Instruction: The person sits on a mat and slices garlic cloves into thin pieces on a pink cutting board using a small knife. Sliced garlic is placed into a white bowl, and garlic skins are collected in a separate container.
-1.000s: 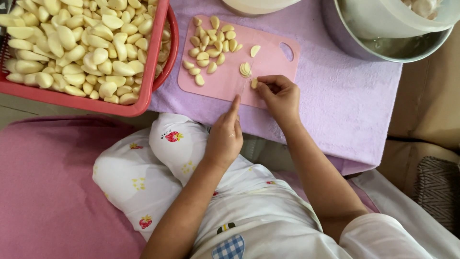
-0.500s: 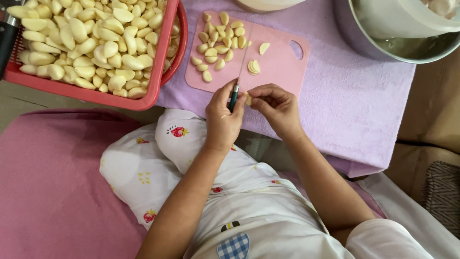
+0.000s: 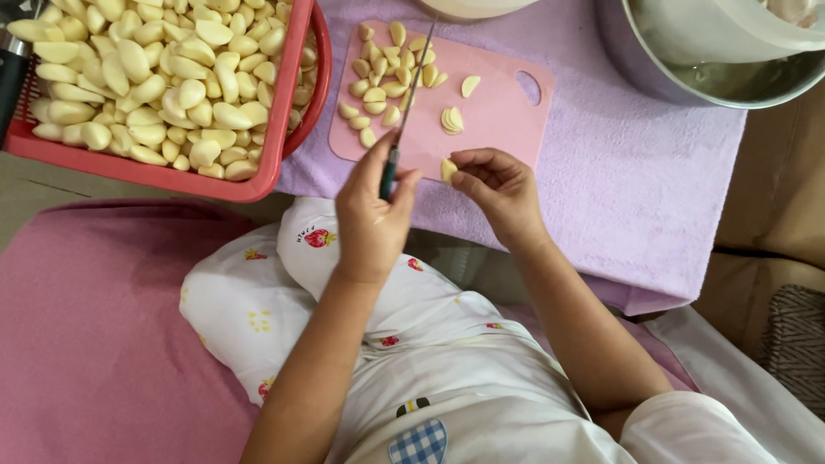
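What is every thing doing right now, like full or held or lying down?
Left hand: closed around the knife handle.
Knife: held, blade pointing away over the board.
Right hand: pinching a garlic piece.
Garlic piece: held at the board's near edge.
Pink cutting board: lying flat on the purple cloth, cut garlic piled on it.
Red basket: heaped with peeled cloves.
Metal bowl: upright; contents unclear.
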